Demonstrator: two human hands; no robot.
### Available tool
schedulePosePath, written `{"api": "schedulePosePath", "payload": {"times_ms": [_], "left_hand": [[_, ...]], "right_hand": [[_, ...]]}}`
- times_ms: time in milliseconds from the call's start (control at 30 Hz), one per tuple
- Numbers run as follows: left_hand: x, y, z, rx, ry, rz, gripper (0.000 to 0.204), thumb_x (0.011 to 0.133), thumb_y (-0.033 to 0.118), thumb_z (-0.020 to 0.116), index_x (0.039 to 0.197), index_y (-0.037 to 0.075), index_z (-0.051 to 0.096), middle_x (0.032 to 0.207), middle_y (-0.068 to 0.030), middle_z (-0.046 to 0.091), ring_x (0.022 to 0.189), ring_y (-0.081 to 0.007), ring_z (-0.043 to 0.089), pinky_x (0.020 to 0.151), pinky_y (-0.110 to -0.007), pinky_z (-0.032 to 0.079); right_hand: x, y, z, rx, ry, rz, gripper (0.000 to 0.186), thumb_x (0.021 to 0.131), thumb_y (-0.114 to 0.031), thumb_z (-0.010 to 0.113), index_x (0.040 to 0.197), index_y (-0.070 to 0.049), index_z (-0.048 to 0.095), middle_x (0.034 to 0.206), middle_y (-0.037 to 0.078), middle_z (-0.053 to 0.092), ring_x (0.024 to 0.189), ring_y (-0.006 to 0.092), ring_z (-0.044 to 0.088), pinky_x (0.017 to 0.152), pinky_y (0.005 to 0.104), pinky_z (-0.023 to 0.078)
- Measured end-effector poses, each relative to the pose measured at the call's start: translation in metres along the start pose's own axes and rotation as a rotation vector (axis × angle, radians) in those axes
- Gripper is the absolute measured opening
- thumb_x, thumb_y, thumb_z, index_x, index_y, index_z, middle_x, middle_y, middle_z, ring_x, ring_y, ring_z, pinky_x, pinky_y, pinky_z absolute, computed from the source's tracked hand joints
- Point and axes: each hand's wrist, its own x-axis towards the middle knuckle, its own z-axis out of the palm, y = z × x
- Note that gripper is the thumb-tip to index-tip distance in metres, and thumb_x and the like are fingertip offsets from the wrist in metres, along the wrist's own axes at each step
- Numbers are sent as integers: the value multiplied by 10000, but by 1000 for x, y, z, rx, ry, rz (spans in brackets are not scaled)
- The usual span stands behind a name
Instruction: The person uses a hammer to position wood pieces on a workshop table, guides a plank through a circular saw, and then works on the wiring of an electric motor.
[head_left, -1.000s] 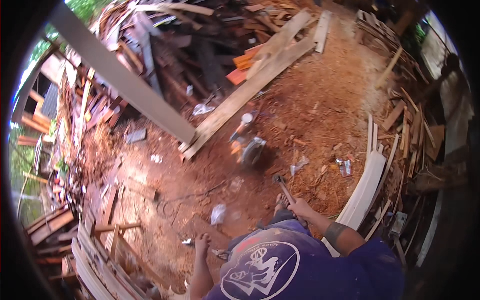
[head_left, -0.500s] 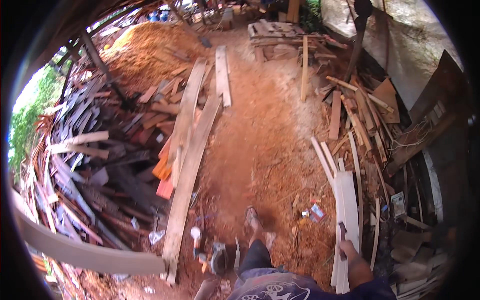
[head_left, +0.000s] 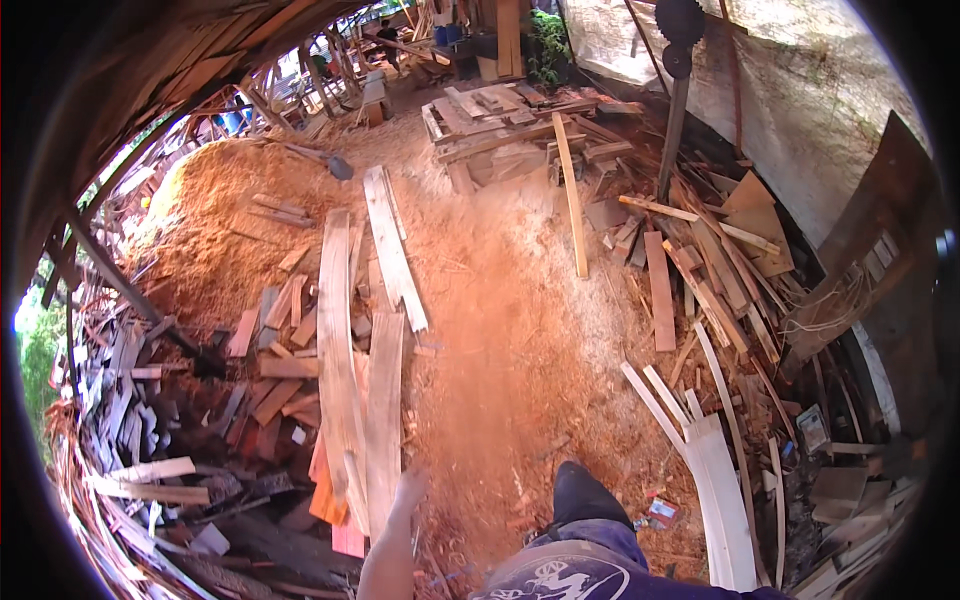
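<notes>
My left hand (head_left: pixel 411 486) is at the lower middle, beside the near end of a long brown plank (head_left: pixel 385 420). The hand is small and blurred, so its fingers cannot be made out; I see nothing plainly held in it. A second long plank (head_left: pixel 338 360) lies just left of that one. My right hand is out of view. On the right side, pale boards (head_left: pixel 715 480) lie along the ground, nearest to where my body leans.
Scrap wood (head_left: pixel 190 470) is heaped along the left. A sawdust mound (head_left: pixel 225 200) rises beyond it. Stacked boards (head_left: pixel 490 120) stand far ahead, a narrow plank (head_left: pixel 570 195) leaning beside them. More offcuts (head_left: pixel 715 265) line the right. Bare reddish ground (head_left: pixel 490 350) runs between.
My view has tipped up and moved forward. My left hand has come up beside the plank. My right hand, earlier gripping a dark hand tool over the pale boards, has left view.
</notes>
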Motion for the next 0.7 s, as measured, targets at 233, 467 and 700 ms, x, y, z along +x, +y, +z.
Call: {"api": "schedulePosePath", "payload": {"times_ms": [233, 467, 700], "left_hand": [[176, 201, 16, 218, -57, 378, 368, 944, 309, 616, 1193, 46, 674, 1020, -136, 741, 880, -236, 715, 790, -387, 560], [280, 261, -49, 344, -220, 215, 331, 929, 326, 619, 1105, 63, 717, 995, -163, 743, 925, -265, 714, 823, -383, 546], [472, 236, -102, -23, -291, -407, 329, 969, 395, 557, 1021, 86, 657, 949, -131, 681, 779, -271, 683, 669, -436, 547]], "right_hand": [[182, -269, -29, 181, -31, 26, 278, 832, -199, 709, 994, 11, 627, 698, 149, 656, 630, 287, 675, 576, 433, 550], [278, -632, -143, 45, 179, -59, 303, 887, -282, 618, 788, -12, 712, 702, 145, 694, 590, 285, 677, 563, 423, 529], [334, -982, -223, 536, 270, -342, 298, 833, -101, 577, 1119, -21, 546, 752, 128, 596, 562, 260, 614, 491, 405, 520]]}}
